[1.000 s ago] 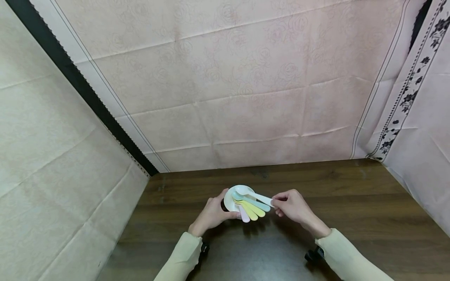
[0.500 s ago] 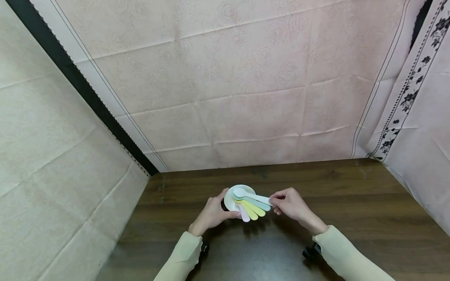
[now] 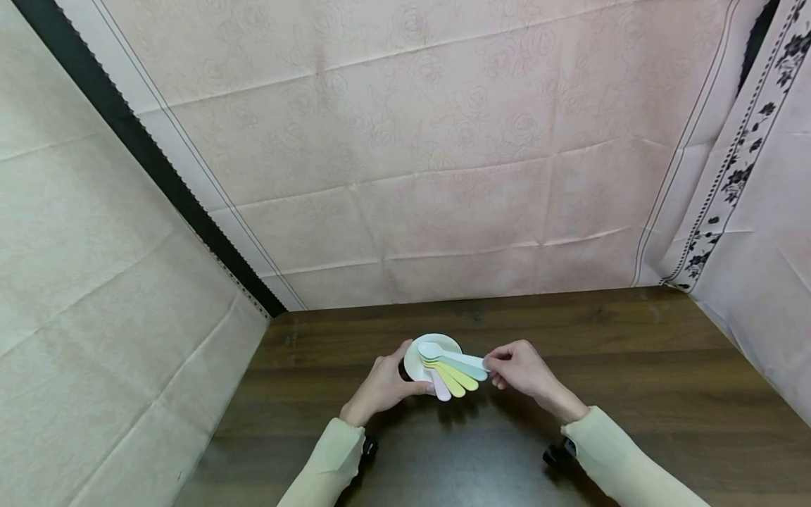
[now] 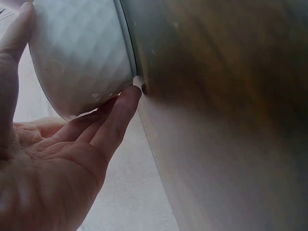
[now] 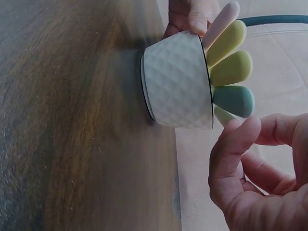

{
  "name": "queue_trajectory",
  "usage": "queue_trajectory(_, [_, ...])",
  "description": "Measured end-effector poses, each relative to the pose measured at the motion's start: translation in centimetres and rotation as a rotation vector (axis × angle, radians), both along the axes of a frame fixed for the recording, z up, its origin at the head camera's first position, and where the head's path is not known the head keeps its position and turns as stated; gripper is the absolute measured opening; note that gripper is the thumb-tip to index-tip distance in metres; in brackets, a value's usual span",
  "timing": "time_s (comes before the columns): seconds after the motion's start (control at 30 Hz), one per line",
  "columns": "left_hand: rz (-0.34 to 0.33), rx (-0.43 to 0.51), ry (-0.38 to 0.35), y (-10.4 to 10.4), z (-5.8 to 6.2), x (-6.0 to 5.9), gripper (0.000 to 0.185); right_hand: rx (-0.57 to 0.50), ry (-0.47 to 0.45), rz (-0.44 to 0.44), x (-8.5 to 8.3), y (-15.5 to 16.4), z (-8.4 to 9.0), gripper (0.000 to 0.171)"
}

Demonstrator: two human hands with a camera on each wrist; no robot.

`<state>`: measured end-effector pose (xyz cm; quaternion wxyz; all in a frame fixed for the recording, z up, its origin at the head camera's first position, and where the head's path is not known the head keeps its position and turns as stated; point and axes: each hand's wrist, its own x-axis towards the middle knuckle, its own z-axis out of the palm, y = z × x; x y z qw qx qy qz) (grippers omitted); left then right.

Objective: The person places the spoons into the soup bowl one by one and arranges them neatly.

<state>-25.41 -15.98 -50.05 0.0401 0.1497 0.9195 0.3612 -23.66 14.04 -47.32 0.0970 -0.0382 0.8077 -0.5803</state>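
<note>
A white bowl (image 5: 175,84) with a diamond-textured outside and dark rim line stands on the wooden table. My left hand (image 3: 385,386) grips its left side, thumb near the front and fingers round the far side. Several spoons fan out over its right rim: a lilac one (image 3: 441,387), two yellow ones, including a front yellow spoon (image 3: 451,384), and a blue-green one (image 3: 475,372). Above these lies a white spoon (image 3: 461,358), its head inside the bowl. My right hand (image 3: 522,371) pinches the end of its handle between thumb and forefinger, largely covering that end.
A brown wooden table (image 3: 507,465) spreads under both hands. Pale patterned cloth (image 3: 412,176) hangs behind it, with more cloth at the left and right sides. A dark wrist camera (image 3: 557,456) sits under the right cuff.
My right hand has moved slightly left, and the white spoon's head has come down and left onto the other spoons in the bowl. The left hand and bowl have stayed put.
</note>
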Motion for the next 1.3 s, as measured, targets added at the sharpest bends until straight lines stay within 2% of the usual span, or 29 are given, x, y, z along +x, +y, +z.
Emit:
queue_trajectory(0.4, [-0.003,-0.005,0.005,0.1,-0.1,-0.1,0.101,-0.013,-0.001,0.012,0.1,0.1,-0.5,0.026])
queue_trajectory(0.63, [0.000,-0.015,0.001,0.0,-0.2,-0.1,0.101,-0.038,-0.016,-0.028,0.3,0.6,-0.9,0.036])
queue_trajectory(0.8, [-0.016,-0.013,0.001,-0.1,-0.1,-0.1,0.102,-0.039,-0.019,-0.059,0.5,1.1,-0.8,0.037])
queue_trajectory(1.07, [-0.024,-0.009,0.008,-0.2,0.0,0.2,0.106,0.035,0.012,-0.104,0.7,1.9,-1.3,0.036])
queue_trajectory(1.3, [-0.030,-0.002,0.014,-0.4,-0.4,0.4,0.122,0.106,0.063,-0.101,1.0,2.6,-1.9,0.034])
